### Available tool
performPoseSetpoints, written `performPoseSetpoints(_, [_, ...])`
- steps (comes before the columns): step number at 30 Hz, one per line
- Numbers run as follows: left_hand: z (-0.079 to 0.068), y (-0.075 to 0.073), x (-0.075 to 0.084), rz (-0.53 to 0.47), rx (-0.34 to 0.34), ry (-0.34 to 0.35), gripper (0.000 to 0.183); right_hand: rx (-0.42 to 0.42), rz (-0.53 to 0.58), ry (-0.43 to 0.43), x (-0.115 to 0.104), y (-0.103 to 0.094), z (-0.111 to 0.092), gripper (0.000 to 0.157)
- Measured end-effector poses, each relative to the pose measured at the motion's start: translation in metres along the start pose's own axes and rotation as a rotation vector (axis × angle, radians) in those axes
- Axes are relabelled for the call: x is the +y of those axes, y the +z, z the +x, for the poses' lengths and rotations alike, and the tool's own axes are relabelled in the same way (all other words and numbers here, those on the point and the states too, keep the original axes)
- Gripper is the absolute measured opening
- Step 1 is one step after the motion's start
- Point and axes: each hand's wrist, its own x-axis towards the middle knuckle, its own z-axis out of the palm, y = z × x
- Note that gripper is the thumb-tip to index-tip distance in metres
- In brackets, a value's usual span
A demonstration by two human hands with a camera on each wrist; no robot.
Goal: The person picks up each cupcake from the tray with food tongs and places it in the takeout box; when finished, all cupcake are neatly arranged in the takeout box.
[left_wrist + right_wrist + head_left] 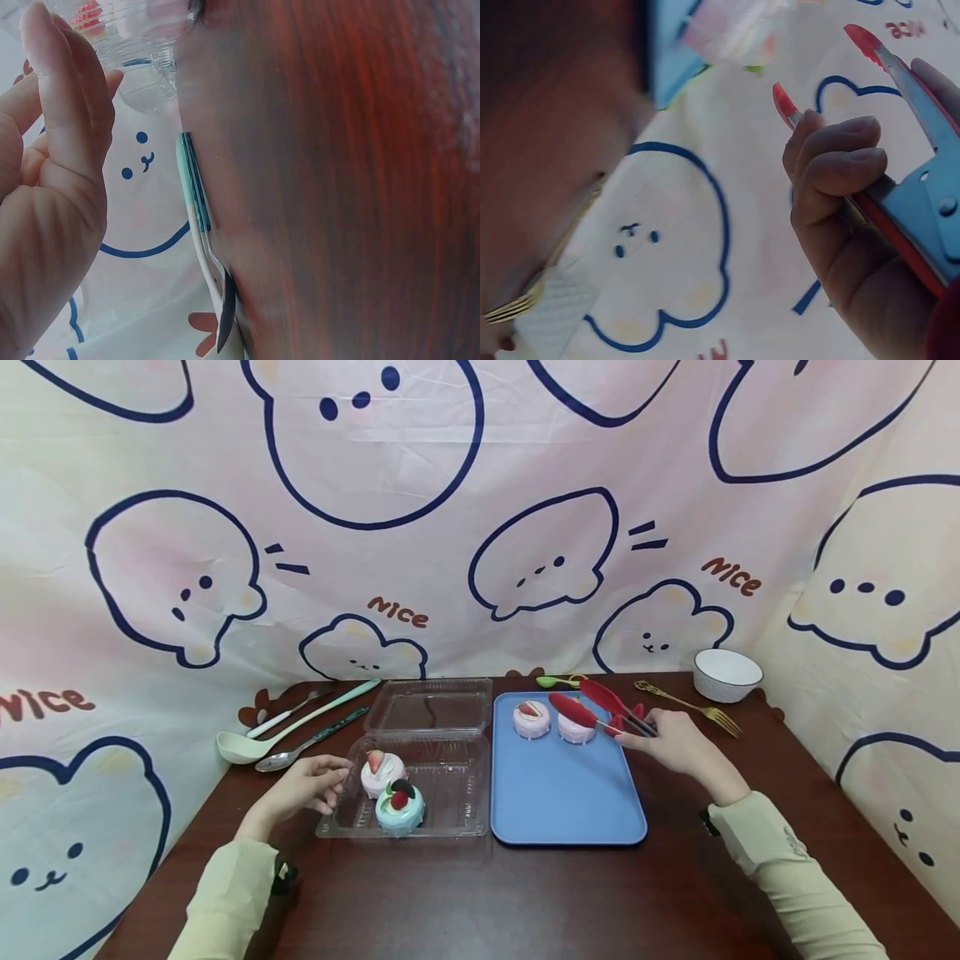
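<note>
Your right hand [678,746] grips red-tipped metal tongs [603,699]; whether your left hand [300,788] pinches the clear plastic box [444,783], I can't tell

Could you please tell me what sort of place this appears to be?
Probably a staged tabletop set-up: cartoon-printed cloth closes in the dark table, which bears a blue tray with small cakes.
</note>
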Motion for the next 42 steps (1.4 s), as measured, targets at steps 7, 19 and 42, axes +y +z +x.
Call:
performPoseSetpoints(7, [-0.001, 0.0, 0.0, 0.0, 0.0, 0.007, 0.047, -0.029, -0.019, 0.049, 0.016, 0.004, 0.0, 0.059])
performPoseSetpoints(19, [0.0, 0.001, -0.009, 0.008, -0.002, 0.002, 0.049, -0.083, -0.016, 0.038, 0.021, 0.017, -0.002, 0.057])
performPoseSetpoints(42, [0.002, 0.0, -0.003, 0.012, -0.007, 0.004, 0.047, -0.095, -0.054, 0.041, 0.021, 0.018, 0.001, 0.056])
